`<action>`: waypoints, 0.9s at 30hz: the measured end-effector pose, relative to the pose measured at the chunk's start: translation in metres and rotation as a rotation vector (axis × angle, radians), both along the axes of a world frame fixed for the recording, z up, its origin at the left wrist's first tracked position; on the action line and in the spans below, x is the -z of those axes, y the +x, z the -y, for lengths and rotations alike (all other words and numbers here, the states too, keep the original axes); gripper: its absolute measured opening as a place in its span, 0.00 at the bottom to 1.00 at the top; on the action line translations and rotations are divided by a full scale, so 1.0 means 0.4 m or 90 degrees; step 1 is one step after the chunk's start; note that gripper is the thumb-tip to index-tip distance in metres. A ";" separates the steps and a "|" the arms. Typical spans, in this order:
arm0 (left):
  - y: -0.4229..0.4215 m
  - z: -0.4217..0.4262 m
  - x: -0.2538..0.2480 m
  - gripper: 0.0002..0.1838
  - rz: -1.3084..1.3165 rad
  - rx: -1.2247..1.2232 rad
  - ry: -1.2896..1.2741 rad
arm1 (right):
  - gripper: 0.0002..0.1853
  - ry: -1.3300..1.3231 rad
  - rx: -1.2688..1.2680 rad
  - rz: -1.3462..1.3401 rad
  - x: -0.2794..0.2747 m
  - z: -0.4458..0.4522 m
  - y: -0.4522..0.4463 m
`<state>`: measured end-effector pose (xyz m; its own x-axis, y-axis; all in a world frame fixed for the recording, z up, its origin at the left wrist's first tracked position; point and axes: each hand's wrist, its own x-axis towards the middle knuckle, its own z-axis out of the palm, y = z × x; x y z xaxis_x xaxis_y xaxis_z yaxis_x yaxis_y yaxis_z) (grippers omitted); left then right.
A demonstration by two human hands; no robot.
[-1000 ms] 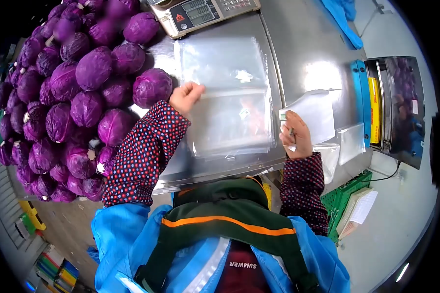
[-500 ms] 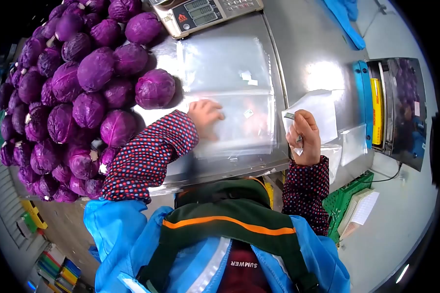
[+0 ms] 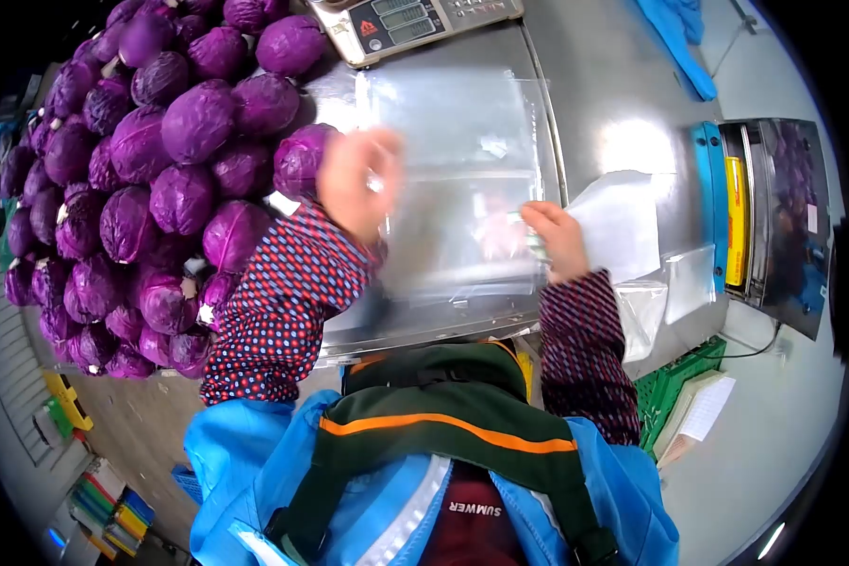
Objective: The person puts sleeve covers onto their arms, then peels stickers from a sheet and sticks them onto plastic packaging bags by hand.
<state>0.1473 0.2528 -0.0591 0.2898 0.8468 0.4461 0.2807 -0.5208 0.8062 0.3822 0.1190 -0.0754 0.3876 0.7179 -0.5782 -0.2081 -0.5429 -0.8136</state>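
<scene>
My right hand (image 3: 561,243) pinches a small strip of green-and-white labels (image 3: 535,243) over the right edge of the stacked clear plastic bags (image 3: 453,118). My left hand (image 3: 358,184) is smeared by motion at the left edge of the bags, beside the nearest red cabbage (image 3: 302,158) and partly in front of it. A small whitish spot shows at its fingers, too blurred to name. On the upper bag lies a small pale label (image 3: 492,145).
A large heap of red cabbages (image 3: 140,143) fills the left side. A digital scale (image 3: 406,24) stands at the back. White backing paper (image 3: 623,222) lies to the right, before a blue-edged machine (image 3: 710,208). A green crate (image 3: 674,377) sits lower right.
My left hand has lifted off the bags and moved up and left toward the nearest cabbage. My right hand has moved left, from the white paper to the bags' edge, still holding the labels.
</scene>
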 end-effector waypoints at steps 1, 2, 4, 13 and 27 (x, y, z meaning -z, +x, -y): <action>-0.018 0.013 0.082 0.18 -0.249 0.272 0.064 | 0.12 -0.026 -0.031 0.019 0.067 -0.020 -0.003; -0.025 0.048 0.175 0.26 -0.266 0.424 0.085 | 0.11 -0.061 0.003 -0.024 0.177 -0.029 0.000; -0.079 0.110 0.251 0.27 -0.418 0.414 0.012 | 0.13 -0.041 -0.169 0.160 0.340 -0.022 0.035; -0.044 0.055 0.273 0.09 -0.434 0.443 -0.071 | 0.25 0.124 -0.018 -0.141 -0.198 -0.028 0.019; 0.012 -0.007 0.155 0.08 0.274 0.047 -0.574 | 0.19 0.292 0.069 -0.177 -0.229 0.061 0.040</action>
<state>0.1522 0.2558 -0.1212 0.3196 0.9070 -0.2743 -0.1362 0.3305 0.9339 0.3981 0.0947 0.0163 0.3499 0.8852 -0.3065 -0.4843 -0.1091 -0.8680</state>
